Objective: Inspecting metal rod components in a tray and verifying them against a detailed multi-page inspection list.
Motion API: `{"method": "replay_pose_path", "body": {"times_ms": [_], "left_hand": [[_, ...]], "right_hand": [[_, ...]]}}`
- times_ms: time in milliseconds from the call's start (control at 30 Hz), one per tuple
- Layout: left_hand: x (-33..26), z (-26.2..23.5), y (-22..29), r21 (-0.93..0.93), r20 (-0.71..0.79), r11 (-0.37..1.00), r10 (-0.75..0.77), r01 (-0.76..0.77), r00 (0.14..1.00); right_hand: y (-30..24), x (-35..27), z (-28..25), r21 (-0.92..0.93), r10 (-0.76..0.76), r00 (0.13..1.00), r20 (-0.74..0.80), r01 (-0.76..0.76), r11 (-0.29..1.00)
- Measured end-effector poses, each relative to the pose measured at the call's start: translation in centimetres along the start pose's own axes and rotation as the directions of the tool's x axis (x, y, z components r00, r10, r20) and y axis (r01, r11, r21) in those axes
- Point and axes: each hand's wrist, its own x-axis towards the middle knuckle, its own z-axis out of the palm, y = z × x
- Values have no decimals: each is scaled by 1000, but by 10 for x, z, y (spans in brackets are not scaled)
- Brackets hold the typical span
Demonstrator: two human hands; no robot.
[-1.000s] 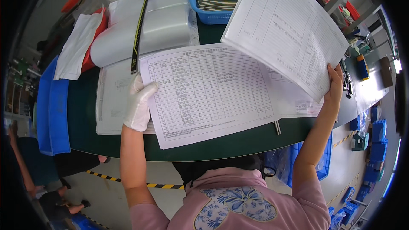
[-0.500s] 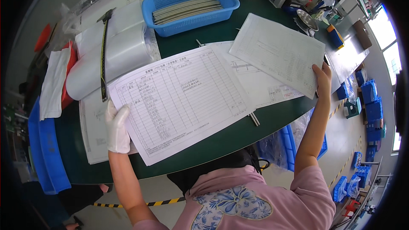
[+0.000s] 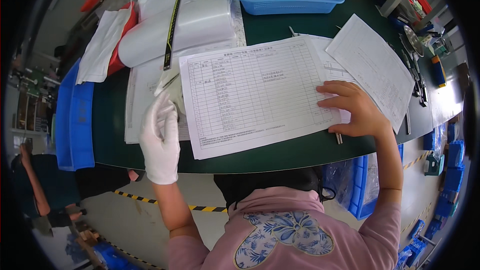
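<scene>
White printed form sheet [image 3: 255, 97], ruled as a table, lies flat on the dark green tabletop [image 3: 280, 157], close to its near edge. Long axis runs left to right and tilts slightly, right end farther from the person than the left. Short edges face left and right; the heading line runs along the far long edge, so the print reads upright to the person.

Right hand [image 3: 352, 110], bare, rests palm-down on the right end of the sheet, fingers held side by side and pointing left, flat on the paper. Pinching nothing.

Left hand [image 3: 160, 140], in a white glove, sits at the sheet's left edge, partly over a second white paper [image 3: 145, 95] that lies beneath. Gloved fingers extended and close together, pointing away from the person; whether they press the form itself I cannot tell.

Another white printed sheet [image 3: 372, 67] lies to the right, angled, its near-left part tucked under the form.

Beyond: a roll of translucent white plastic film [image 3: 200, 22] with a black and yellow caliper [image 3: 172, 20] laid across it. Blue plastic basket [image 3: 325, 0] holding flat strips at the far side. Blue plastic bin [image 3: 75, 120] at the table's left end.
</scene>
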Motion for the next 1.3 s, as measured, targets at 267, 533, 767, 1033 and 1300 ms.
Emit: {"method": "replay_pose_path", "body": {"times_ms": [267, 533, 767, 1033, 1300], "left_hand": [[-34, 1, 11, 164, 310, 863, 414, -477, 856], [-26, 49, 35, 211, 418, 779, 474, -590, 775], [15, 19, 47, 190, -86, 916, 373, -353, 924], [36, 2, 59, 247, -362, 928, 355, -279, 862], [48, 10, 57, 21, -359, 834, 521, -551, 775]], "right_hand": [[2, 11, -4, 83, -34, 999, 3, 34, 996], [-3, 27, -13, -19, -130, 946, -296, 130, 991], [31, 17, -10, 76, 105, 955, -279, -86, 993], [45, 23, 10, -14, 158, 987, -10, -158, 987], [44, 23, 14, -116, 150, 987, -65, -157, 981]]}}
